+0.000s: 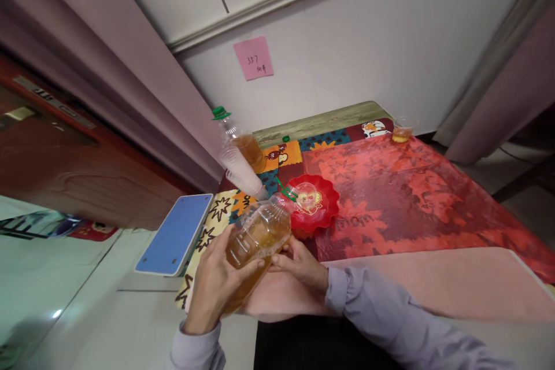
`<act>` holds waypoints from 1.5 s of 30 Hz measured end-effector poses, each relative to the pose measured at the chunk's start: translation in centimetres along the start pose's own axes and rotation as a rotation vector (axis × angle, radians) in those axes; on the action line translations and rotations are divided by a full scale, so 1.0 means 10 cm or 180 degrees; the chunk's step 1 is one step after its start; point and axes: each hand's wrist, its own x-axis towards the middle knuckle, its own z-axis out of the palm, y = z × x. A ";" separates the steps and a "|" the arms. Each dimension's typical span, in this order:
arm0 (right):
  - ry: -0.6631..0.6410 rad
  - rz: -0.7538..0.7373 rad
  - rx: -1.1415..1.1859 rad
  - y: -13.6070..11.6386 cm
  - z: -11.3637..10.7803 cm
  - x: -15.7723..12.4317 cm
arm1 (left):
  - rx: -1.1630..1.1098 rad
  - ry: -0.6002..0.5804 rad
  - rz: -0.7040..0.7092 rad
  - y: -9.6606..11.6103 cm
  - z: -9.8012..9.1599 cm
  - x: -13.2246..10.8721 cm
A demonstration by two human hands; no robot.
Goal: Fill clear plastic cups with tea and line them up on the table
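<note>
A large clear plastic bottle point(260, 228) of amber liquid is tilted, its neck pointing away from me over a red scalloped bowl point(327, 219). My left hand point(217, 274) is wrapped round the bottle's left side and lower part, thumb lying across it. My right hand point(300, 266) grips the right side near the shoulder, fingers partly hidden. Around the neck shows a green plastic piece point(287, 191). Something clear, perhaps a plastic cup point(307, 196), sits at the bowl by the bottle's mouth; whether liquid is flowing, I cannot make out.
Behind the bottle lies a stack of clear plastic cups point(245, 173), beside a second bottle point(247, 147) with a green cap. A small green cap point(285, 139) rests near the table's back. At the far corner stands a cup of amber liquid point(402, 133). A blue stool point(176, 234) is left.
</note>
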 end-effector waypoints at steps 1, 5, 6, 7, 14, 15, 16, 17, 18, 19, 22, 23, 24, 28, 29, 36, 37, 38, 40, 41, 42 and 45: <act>0.0017 -0.0010 0.0006 0.00 0.00 0.00 | 0.0028 0.0006 0.0024 0.01 0.00 0.01; 0.0036 0.0010 0.0051 -0.01 -0.01 0.01 | 0.0082 -0.0024 0.0097 0.03 0.00 0.05; 0.0041 0.0003 0.0044 -0.01 -0.02 0.00 | 0.0096 -0.0034 0.0109 0.04 0.00 0.06; 0.0047 -0.0007 0.0030 -0.01 -0.02 0.00 | 0.0114 -0.0038 0.0122 0.05 0.00 0.07; 0.0081 0.0001 0.0068 0.01 -0.04 0.02 | 0.0199 -0.0065 0.0254 0.11 -0.02 0.10; 0.0074 0.0007 0.0067 0.01 -0.05 0.02 | 0.0217 -0.0051 0.0254 0.11 -0.02 0.11; 0.0060 0.0023 0.0065 0.01 -0.05 0.02 | 0.0230 -0.0034 0.0255 0.10 -0.02 0.11; 0.0046 0.0046 0.0065 0.02 -0.05 0.02 | 0.0239 -0.0016 0.0262 0.09 -0.02 0.11; 0.0039 0.0064 0.0058 0.02 -0.06 0.02 | 0.0242 -0.0006 0.0274 0.08 -0.01 0.11; 0.0038 0.0075 0.0047 0.02 -0.06 0.02 | 0.0244 -0.0003 0.0283 0.07 -0.01 0.11; 0.0037 0.0076 0.0040 0.03 -0.06 0.02 | 0.0257 0.0008 0.0282 0.05 0.01 0.11; 0.0038 0.0080 0.0043 0.03 -0.06 0.02 | 0.0266 0.0018 0.0270 0.05 0.01 0.11; 0.0043 0.0087 0.0050 0.03 -0.06 0.02 | 0.0274 0.0023 0.0261 0.06 0.01 0.11; 0.0083 0.0104 0.0048 0.03 -0.06 0.02 | 0.0287 -0.0023 0.0243 0.09 -0.01 0.13; 0.0083 0.0103 0.0047 0.03 -0.06 0.02 | 0.0282 -0.0046 0.0233 0.09 -0.01 0.14; 0.0150 0.0158 0.0023 0.04 -0.08 0.02 | 0.0288 -0.0177 0.0120 0.12 -0.02 0.15; 0.0155 0.0164 0.0018 0.04 -0.08 0.02 | 0.0303 -0.0208 0.0118 0.13 -0.02 0.15; 0.0161 0.0167 0.0016 0.04 -0.08 0.02 | 0.0319 -0.0234 0.0122 0.14 -0.03 0.15; 0.0167 0.0172 0.0014 0.03 -0.08 0.02 | 0.0354 -0.0251 0.0127 0.16 -0.03 0.16; 0.0170 0.0168 0.0017 0.03 -0.08 0.02 | 0.0367 -0.0244 0.0126 0.16 -0.03 0.16; 0.0170 0.0158 0.0024 0.03 -0.08 0.02 | 0.0374 -0.0236 0.0125 0.16 -0.03 0.16; 0.0163 0.0127 0.0044 0.02 -0.07 0.02 | 0.0367 -0.0227 0.0132 0.15 -0.03 0.16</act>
